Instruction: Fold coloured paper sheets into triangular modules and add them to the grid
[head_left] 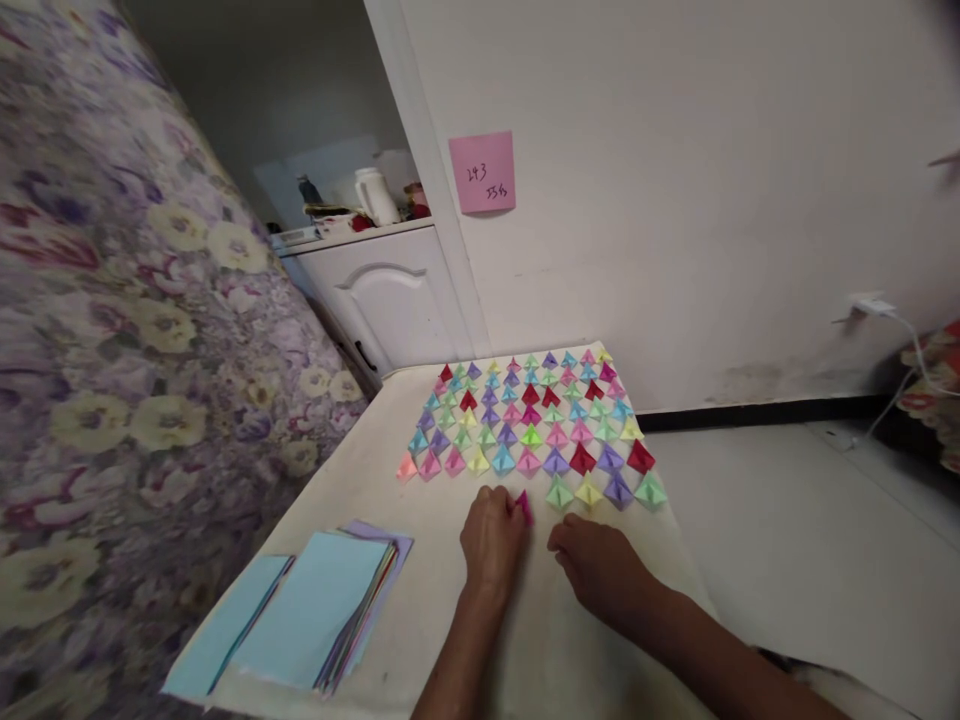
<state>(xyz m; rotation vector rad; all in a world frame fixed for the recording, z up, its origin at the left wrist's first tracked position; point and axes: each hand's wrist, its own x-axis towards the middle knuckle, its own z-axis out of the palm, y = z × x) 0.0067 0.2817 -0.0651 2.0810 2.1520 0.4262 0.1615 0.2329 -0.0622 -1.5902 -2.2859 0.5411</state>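
Between the fingertips of my left hand (489, 535) is a small magenta folded paper piece (524, 508), at the left end of the nearest row. My right hand (596, 560) is curled just to the right and closer to me, apart from that piece; its fingertips are turned away, so anything in them is hidden. Beyond both hands, folded paper pieces (556, 461) in many colours stand in several rows. A green one (559, 491) is the closest to my right hand. To the left lie a stack of coloured paper sheets (322, 600) and a second, thinner stack (232, 620), both topped with light blue.
The cream-covered table (420, 600) meets the wall at its far end. A floral curtain (165, 400) hangs along the left. Behind it stands a white cabinet (397, 310) with a white jug (377, 197) on top. A pink note (484, 172) is stuck on the wall.
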